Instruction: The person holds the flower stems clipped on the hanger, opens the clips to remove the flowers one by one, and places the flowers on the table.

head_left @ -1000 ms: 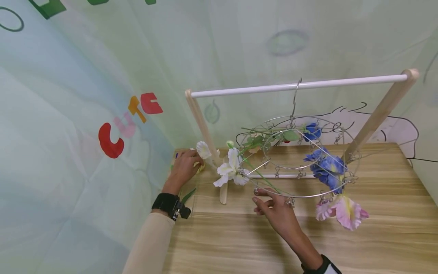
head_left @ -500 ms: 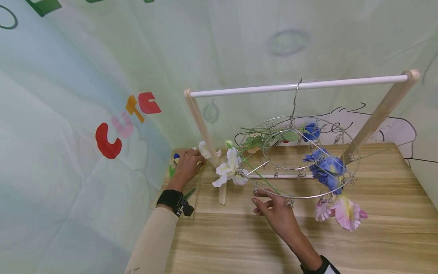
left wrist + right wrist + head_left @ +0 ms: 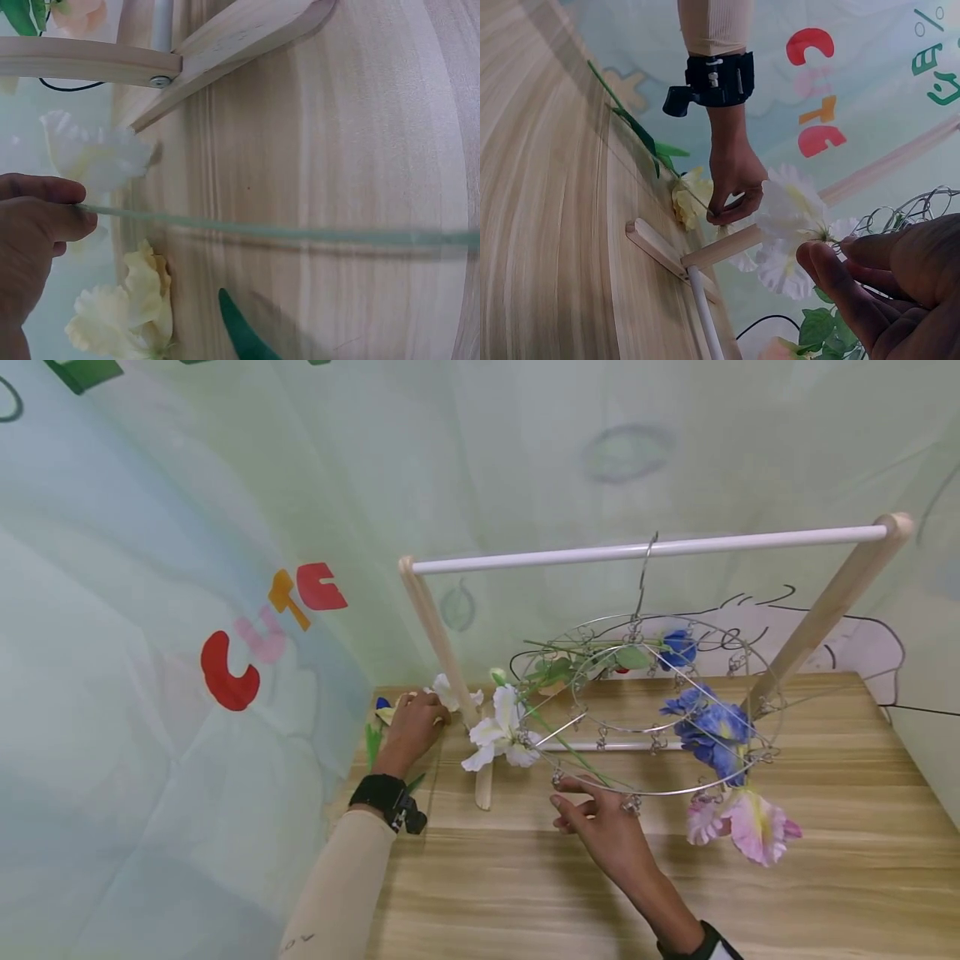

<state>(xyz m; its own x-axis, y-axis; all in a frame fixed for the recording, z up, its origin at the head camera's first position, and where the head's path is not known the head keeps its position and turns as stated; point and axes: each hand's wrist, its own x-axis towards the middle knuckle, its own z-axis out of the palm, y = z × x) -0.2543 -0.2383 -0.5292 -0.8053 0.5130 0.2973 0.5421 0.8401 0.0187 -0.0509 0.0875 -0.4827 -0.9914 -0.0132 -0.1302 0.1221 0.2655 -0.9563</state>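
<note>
In the head view my left hand [image 3: 416,727] is low behind the rack's left leg. The left wrist view shows its thumb and finger pinching a thin green stem [image 3: 300,234], with a white flower [image 3: 94,154] just past the fingertips. My right hand [image 3: 611,822] is raised under the front rim of a round wire clip hanger [image 3: 675,792]. Its thumb and index finger stand apart, the index close to a small clip [image 3: 557,778]; whether they touch is unclear. A white iris-like flower [image 3: 498,735] hangs at the hanger's left side, near the right fingertips in the right wrist view.
The hanger hooks over the white bar [image 3: 600,556] of a wooden rack. Blue flowers [image 3: 716,731] and a pink flower [image 3: 757,828] hang on its right. A pale yellow flower [image 3: 124,307] lies near the left hand. A printed curtain [image 3: 150,635] borders the wooden table [image 3: 600,902].
My left hand has shifted slightly right toward the rack leg, uncovering a bit of blue and green things at the table's left corner. The right hand stays nearly still.
</note>
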